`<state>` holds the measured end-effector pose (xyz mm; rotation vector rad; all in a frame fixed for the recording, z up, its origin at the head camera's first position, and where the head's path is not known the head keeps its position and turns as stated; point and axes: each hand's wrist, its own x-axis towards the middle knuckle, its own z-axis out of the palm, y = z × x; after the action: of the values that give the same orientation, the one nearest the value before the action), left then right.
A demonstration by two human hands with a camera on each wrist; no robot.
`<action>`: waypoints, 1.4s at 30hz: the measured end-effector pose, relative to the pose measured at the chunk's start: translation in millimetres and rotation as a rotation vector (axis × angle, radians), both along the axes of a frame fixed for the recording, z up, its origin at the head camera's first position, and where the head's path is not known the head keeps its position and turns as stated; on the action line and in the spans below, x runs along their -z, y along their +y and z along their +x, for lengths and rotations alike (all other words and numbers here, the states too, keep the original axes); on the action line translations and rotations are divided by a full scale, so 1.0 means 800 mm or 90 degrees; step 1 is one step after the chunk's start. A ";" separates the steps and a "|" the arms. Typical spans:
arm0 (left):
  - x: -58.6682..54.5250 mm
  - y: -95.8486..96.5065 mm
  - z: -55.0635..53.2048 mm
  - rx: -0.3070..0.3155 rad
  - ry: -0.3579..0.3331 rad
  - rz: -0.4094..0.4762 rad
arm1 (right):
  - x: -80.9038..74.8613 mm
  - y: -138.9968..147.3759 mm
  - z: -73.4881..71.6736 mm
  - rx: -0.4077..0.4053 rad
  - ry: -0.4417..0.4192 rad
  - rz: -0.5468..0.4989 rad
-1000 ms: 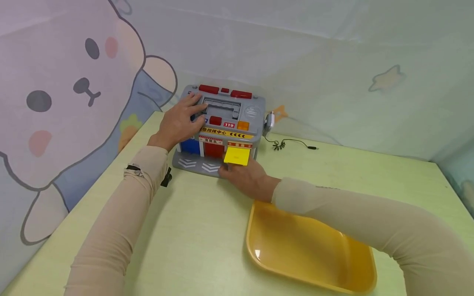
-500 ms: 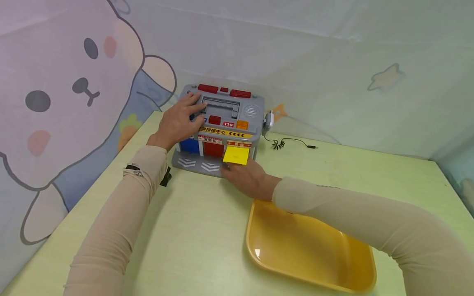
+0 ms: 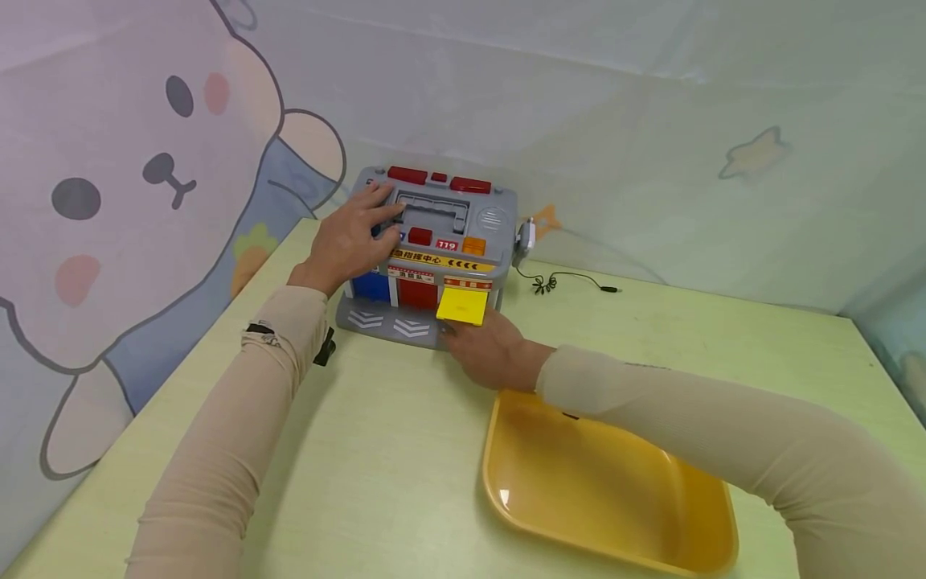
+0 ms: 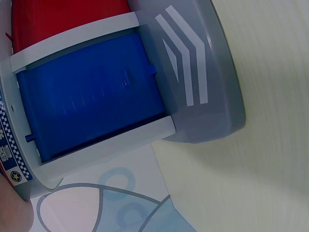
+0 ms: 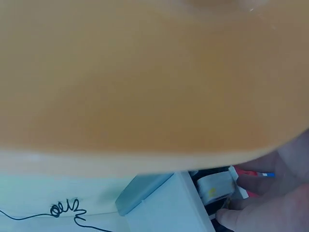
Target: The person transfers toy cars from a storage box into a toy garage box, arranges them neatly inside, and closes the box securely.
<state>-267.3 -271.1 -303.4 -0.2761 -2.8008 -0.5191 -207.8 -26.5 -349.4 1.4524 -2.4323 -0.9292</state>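
A grey toy fire station [image 3: 499, 209] with a folded carry handle stands against the backdrop. My left hand [image 3: 350, 233] rests spread on its top left. Its blue door [image 4: 91, 96] and red door [image 3: 418, 294] are down; the yellow door [image 3: 463, 305] is swung up. Beneath that yellow flap, my right hand [image 3: 488, 346] reaches into the bay. The right wrist view shows its fingers [image 5: 260, 183] and thumb pinching what looks like a small white toy vehicle [image 5: 215, 188] with a yellow mark. Most of that vehicle is hidden.
A yellow plastic tray [image 3: 586, 482] lies in front, under my right forearm, and blocks much of the right wrist view. A black coiled cord [image 3: 553, 281] runs from the toy's right side, where a white handset [image 3: 526, 237] hangs.
My right hand has shifted slightly right under the yellow flap, and its thumb has drawn in. The left hand and the fire station have stayed put.
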 end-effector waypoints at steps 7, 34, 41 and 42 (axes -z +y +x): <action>0.000 0.000 0.000 0.004 0.006 0.002 | -0.002 0.002 -0.002 -0.013 0.005 0.048; 0.001 -0.001 -0.001 -0.002 -0.001 0.000 | -0.003 0.003 -0.001 -0.009 -0.086 -0.031; 0.001 -0.001 -0.001 -0.001 0.002 -0.001 | -0.010 -0.001 0.010 -0.023 -0.270 -0.112; 0.000 -0.001 -0.001 -0.001 0.003 -0.001 | -0.012 -0.002 0.012 -0.024 -0.300 -0.116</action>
<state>-267.7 -271.6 -303.7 -0.2753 -2.7969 -0.5162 -197.8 -27.9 -339.4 1.8021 -2.6990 -0.3686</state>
